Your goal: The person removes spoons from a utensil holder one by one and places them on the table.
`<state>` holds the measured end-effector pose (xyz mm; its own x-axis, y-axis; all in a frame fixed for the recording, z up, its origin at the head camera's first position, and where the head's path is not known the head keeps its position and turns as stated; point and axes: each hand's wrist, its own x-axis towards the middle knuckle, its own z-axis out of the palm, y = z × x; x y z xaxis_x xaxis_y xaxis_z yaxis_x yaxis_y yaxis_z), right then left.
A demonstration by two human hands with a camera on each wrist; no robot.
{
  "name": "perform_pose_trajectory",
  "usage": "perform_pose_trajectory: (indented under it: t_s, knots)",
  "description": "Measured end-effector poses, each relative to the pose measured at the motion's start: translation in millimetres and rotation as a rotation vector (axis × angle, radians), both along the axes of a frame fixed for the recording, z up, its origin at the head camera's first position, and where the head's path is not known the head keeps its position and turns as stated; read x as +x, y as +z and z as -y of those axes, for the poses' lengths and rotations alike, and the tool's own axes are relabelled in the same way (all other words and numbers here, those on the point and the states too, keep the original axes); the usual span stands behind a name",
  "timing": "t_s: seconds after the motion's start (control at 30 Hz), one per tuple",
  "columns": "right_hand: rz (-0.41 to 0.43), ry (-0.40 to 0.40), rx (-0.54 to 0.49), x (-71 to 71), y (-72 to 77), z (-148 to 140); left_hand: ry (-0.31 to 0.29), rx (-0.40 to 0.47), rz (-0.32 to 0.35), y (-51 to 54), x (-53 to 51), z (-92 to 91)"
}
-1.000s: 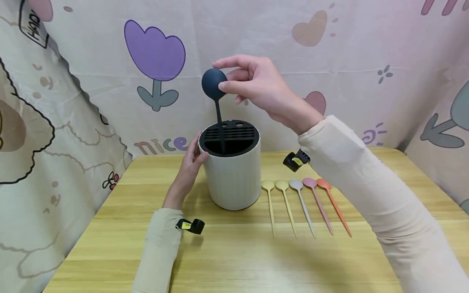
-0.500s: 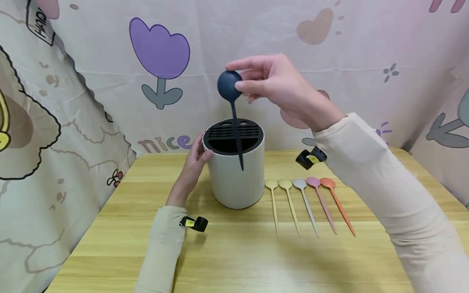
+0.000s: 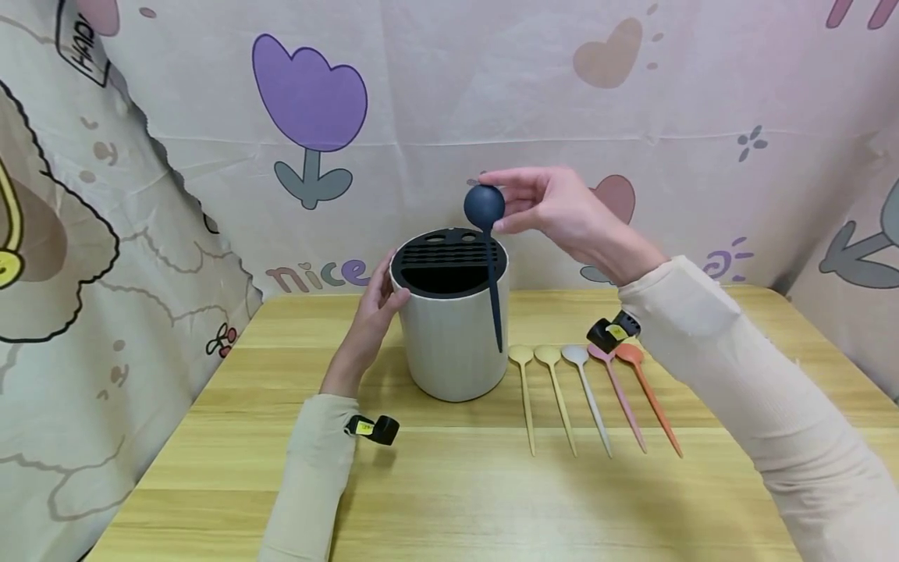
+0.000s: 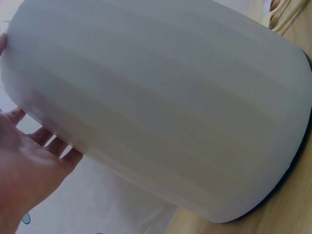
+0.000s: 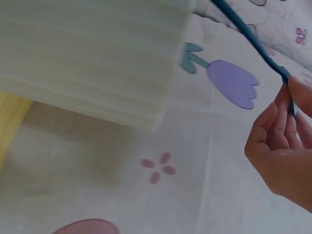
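In the head view my right hand [image 3: 562,211] pinches a dark blue spoon [image 3: 485,208] by its bowl. The handle hangs down, overlapping the right front of a white utensil holder [image 3: 449,343] with a black slotted top [image 3: 449,254]. The right wrist view shows the thumb and fingers on the bowl and the blue handle [image 5: 243,31] running up to the left. My left hand [image 3: 368,320] grips the holder's left side, thumb at the rim. In the left wrist view, its fingertips touch the white wall [image 4: 161,97].
Right of the holder, several spoons lie in a row on the wooden table [image 3: 435,492]: two yellow spoons [image 3: 522,390], a grey spoon [image 3: 588,394], a pink spoon [image 3: 621,402] and an orange spoon [image 3: 653,398]. A printed cloth [image 3: 435,78] hangs behind.
The right hand has drawn the blue spoon out of the holder's top opening, moved it right and then lowered it at the holder's right side. The left hand stays on the holder.
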<state>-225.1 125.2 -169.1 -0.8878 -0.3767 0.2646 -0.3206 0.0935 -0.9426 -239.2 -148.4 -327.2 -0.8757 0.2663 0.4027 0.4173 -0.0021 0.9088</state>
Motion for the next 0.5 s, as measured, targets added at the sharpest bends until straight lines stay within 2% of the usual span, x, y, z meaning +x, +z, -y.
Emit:
perform_pose_trajectory:
  t_s: [0.37, 0.5]
  knots:
    - [0.031, -0.028, 0.086, -6.1, -34.2, -8.6, 0.005, -0.011, 0.002, 1.8, 2.0, -1.3]
    - [0.042, -0.012, 0.13, -8.7, -46.3, -11.9, 0.003, -0.002, -0.001, 1.4, 1.6, -0.7]
